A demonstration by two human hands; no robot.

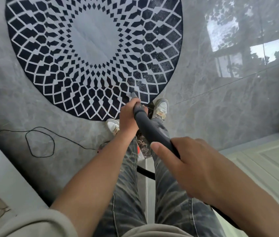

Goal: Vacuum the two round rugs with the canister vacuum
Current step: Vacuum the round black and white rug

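Round rug (91, 36): patterned, flat on the grey floor (203, 103), I note. Vacuum wand (152, 130): tip on the rug's near edge. Left hand (128, 117) grips wand low down; right hand (197, 168) grips it higher.

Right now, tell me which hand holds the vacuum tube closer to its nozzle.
The left hand: it grips the tube just behind the nozzle on the rug; the right hand holds it farther up.

Left hand (128, 116) gripping, arm outstretched; right hand (192, 166) gripping nearer.
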